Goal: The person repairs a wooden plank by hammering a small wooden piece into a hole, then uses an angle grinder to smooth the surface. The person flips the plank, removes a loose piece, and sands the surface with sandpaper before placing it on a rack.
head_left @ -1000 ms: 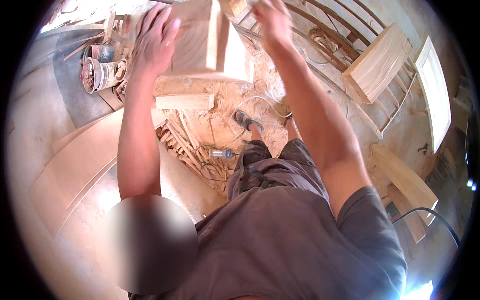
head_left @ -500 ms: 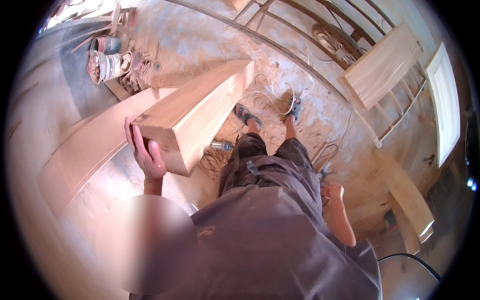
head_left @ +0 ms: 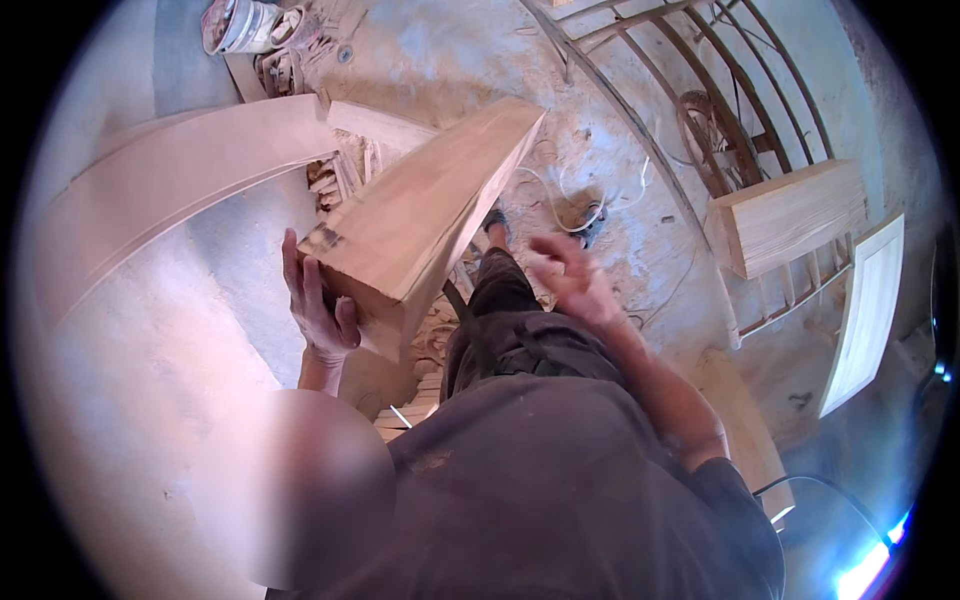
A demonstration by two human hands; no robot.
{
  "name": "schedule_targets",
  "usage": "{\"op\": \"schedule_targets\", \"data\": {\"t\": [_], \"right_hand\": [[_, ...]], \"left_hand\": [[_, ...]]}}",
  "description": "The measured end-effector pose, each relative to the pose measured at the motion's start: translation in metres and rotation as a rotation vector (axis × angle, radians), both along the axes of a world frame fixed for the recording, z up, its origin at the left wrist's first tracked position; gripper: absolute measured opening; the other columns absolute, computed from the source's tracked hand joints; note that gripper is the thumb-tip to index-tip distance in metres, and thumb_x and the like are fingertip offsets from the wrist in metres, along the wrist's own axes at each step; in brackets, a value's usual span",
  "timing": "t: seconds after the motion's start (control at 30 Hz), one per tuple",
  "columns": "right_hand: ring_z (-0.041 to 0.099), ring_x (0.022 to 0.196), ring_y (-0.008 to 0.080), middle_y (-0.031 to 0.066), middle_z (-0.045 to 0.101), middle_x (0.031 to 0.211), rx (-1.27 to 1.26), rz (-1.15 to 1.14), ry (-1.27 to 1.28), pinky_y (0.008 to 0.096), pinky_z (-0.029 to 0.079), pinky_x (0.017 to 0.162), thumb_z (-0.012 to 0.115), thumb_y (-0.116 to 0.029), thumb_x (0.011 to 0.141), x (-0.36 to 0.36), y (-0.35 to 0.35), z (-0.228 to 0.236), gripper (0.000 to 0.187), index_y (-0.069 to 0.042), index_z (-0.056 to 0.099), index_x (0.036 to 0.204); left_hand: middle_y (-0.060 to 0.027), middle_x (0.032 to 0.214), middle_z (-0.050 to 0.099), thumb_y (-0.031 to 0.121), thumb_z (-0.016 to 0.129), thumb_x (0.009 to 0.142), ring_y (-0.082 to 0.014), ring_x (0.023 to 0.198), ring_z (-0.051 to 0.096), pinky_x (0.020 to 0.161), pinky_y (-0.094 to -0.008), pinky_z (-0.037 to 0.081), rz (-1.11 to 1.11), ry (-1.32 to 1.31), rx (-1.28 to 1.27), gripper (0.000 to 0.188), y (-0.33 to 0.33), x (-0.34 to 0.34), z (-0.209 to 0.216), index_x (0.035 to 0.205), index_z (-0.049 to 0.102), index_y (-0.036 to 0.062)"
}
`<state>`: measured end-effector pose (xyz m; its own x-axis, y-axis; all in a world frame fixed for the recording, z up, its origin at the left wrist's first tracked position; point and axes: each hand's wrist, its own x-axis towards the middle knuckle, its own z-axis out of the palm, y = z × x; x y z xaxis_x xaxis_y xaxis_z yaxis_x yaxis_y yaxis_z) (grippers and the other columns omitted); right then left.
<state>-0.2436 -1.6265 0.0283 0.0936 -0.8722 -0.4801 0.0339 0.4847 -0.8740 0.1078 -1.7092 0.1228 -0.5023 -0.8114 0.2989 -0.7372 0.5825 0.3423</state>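
A thick, pale wooden beam (head_left: pixel 430 200) slants away from me at left of centre, with dark marks on its near end. My left hand (head_left: pixel 325 318) grips the near left corner of that end, its fingers up along the side and its thumb against the end face. What bears the beam's far end is hidden. My right hand (head_left: pixel 575 285) is in front of my body, to the right of the beam and apart from it. It is slightly blurred, with fingers apart and nothing visible in them.
A long curved wooden panel (head_left: pixel 190 190) lies on the left. Buckets (head_left: pixel 245 25) stand at the upper left, near wood scraps (head_left: pixel 335 180). At the right, a rack (head_left: pixel 690 185) carries a wooden block (head_left: pixel 790 215), and a pale panel (head_left: pixel 865 315) leans nearby. A white cord (head_left: pixel 550 200) crosses the dusty floor.
My right hand has come up from my right side to the front of my body. The beam has turned slightly, with my left hand still at its near end. The view has shifted.
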Motion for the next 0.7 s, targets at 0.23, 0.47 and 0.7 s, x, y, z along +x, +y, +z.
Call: {"op": "schedule_targets", "data": {"t": [0.23, 0.47, 0.7], "right_hand": [[0.045, 0.138, 0.0419, 0.022, 0.049, 0.148, -0.594, 0.302, 0.097, 0.0497, 0.035, 0.116, 0.076, -0.03, 0.088, 0.084, -0.042, 0.076, 0.066, 0.0, 0.053, 0.142], [0.041, 0.144, 0.0368, 0.0225, 0.045, 0.154, -0.426, -0.071, 0.013, 0.049, 0.03, 0.12, 0.059, -0.037, 0.099, 0.104, -0.049, 0.079, 0.062, 0.003, 0.049, 0.146], [0.041, 0.144, 0.0373, 0.0202, 0.044, 0.154, -0.154, -0.782, -0.097, 0.0529, 0.032, 0.122, 0.031, -0.043, 0.109, 0.06, -0.061, 0.086, 0.058, 0.0, 0.045, 0.146]], "left_hand": [[-0.0412, 0.144, 0.04, 0.044, 0.053, 0.101, -0.0575, 0.126, 0.052, 0.09, -0.0555, 0.056, 0.015, 0.047, 0.032, 0.066, 0.0, 0.011, -0.004, 0.151, 0.042, 0.0029], [-0.0326, 0.146, 0.041, 0.04, 0.067, 0.089, -0.0523, 0.121, 0.055, 0.091, -0.0539, 0.055, 0.145, 0.099, 0.265, 0.063, -0.016, -0.029, 0.022, 0.139, 0.054, 0.0027], [-0.0382, 0.154, 0.033, 0.032, 0.067, 0.087, -0.054, 0.129, 0.049, 0.099, -0.0589, 0.047, -0.026, 0.288, 0.256, 0.06, -0.031, -0.12, 0.023, 0.143, 0.055, 0.0127]]}}
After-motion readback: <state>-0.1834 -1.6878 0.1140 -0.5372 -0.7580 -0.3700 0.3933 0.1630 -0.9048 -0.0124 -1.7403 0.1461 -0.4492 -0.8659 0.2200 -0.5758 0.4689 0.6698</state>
